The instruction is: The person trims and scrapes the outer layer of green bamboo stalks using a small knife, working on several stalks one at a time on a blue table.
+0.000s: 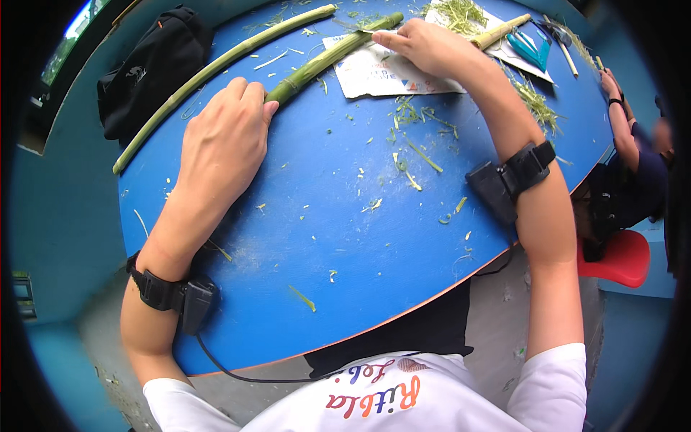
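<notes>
My left hand (224, 140) is closed around the near end of a green jointed stalk (317, 65), which looks like bamboo or cane. The stalk runs away and to the right, its far part crossing a white printed sheet (381, 72). Over that far part is my right hand (425, 49), with its fingers curled and the thumb side facing the stalk. A thin, pale blade (354, 27) juts left from it across the stalk; its handle is hidden in the hand. Green shavings (407, 111) lie on the blue table below the sheet.
A long, peeled, pale stalk (216, 72) lies to the left, beside a black cloth bag (155, 72). Back right are another stalk (502, 32), shavings (461, 16) and a teal-handled tool (529, 50). Another person (633, 165) works at the right edge, near a red stool (619, 259).
</notes>
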### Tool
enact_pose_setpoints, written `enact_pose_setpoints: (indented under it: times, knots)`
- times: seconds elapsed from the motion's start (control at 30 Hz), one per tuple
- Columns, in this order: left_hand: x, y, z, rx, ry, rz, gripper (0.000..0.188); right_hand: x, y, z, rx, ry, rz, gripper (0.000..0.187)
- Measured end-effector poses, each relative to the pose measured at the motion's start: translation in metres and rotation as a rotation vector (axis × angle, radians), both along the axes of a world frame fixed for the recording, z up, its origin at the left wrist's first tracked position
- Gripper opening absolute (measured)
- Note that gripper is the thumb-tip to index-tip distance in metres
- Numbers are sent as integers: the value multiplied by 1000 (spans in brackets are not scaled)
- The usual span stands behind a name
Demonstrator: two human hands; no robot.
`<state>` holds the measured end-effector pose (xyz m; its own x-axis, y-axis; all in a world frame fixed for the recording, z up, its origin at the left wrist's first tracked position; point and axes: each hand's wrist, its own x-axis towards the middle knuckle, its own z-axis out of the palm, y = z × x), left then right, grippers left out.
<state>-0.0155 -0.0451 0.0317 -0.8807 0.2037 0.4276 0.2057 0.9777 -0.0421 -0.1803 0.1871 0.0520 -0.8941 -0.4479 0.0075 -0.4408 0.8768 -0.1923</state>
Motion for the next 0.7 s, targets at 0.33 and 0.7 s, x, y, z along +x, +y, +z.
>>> enact_pose_setpoints:
  times: [0.33,0.7]
  knots:
    - [5,4,5,-7,-98,72,21,-32,34,-26,66,293,-149,62]
    - [6,6,-1,106,-58,42,18,-24,26,-4,-33,-49,-173,64]
